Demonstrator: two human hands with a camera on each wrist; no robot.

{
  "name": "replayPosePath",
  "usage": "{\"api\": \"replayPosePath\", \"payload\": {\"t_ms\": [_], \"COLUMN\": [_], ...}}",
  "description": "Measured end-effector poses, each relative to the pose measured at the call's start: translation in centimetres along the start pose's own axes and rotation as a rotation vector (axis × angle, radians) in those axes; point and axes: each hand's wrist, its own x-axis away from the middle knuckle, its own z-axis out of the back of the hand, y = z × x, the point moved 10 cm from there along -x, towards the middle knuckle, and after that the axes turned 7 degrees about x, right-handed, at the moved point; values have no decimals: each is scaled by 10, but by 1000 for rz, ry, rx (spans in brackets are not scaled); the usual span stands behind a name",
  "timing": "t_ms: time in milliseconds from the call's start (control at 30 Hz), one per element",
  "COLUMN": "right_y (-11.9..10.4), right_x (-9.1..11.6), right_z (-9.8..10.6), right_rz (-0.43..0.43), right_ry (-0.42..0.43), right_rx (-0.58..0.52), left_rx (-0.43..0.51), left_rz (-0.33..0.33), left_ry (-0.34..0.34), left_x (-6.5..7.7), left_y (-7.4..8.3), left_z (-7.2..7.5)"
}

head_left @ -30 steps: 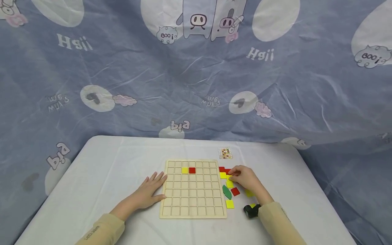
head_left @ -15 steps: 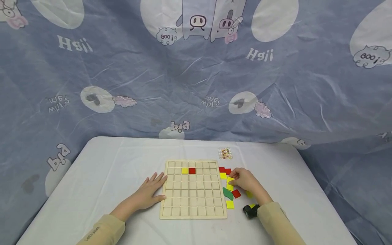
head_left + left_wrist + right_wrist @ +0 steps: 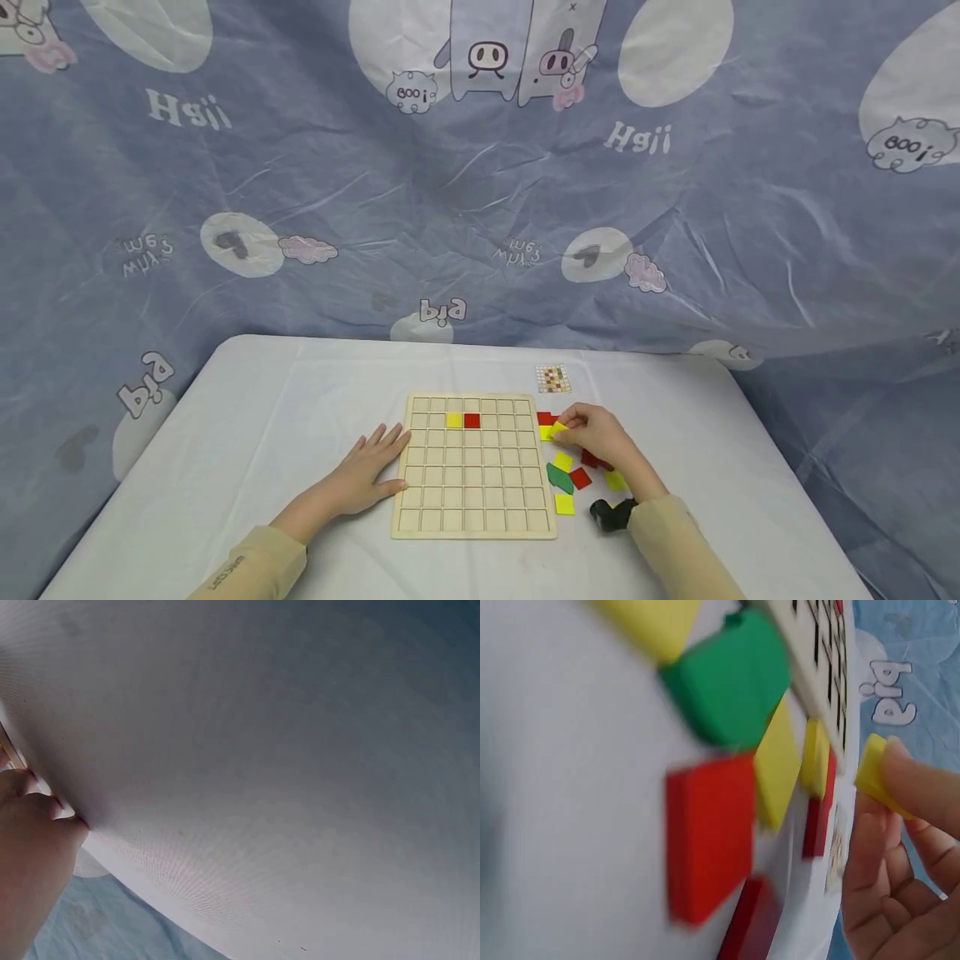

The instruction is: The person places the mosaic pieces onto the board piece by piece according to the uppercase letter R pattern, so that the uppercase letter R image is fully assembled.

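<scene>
My right hand (image 3: 596,433) pinches a yellow square tile (image 3: 874,769) between thumb and fingers, raised over the loose tiles right of the board. The wooden grid board (image 3: 474,475) lies flat in the middle of the table. One yellow tile (image 3: 454,421) and one red tile (image 3: 472,421) sit side by side in its second row from the far edge. My left hand (image 3: 363,471) lies flat with spread fingers, thumb and fingertips at the board's left edge. In the left wrist view that hand (image 3: 37,855) shows only at the left border.
Beside the board lie a green piece (image 3: 559,478), a red tile (image 3: 580,478), and several yellow and red tiles. A small printed grid card (image 3: 552,378) lies beyond them. A black object (image 3: 611,515) is near the right sleeve. A patterned cloth (image 3: 480,208) hangs behind the table.
My right hand has picked a yellow tile from the loose pieces and lifted it slightly toward the far left. Dark red tiles show below the hand now. The left hand stays put.
</scene>
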Motion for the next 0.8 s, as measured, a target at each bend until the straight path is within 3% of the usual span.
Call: {"api": "replayPosePath", "payload": {"t_ms": [367,533,800], "right_y": [-65,-77,-92], "right_x": [-11,-18,-22], "right_z": [-29,-44,-51], "right_rz": [159,166,203], "right_ry": [59,58,64], "right_rx": [-217,-213,-72], "left_rx": [9,8,11], "left_rz": [9,12,14], "left_ry": [-3,-3,-1], "left_x": [1,0,1], "left_y": [3,4,5], "left_z": [0,-1,1]}}
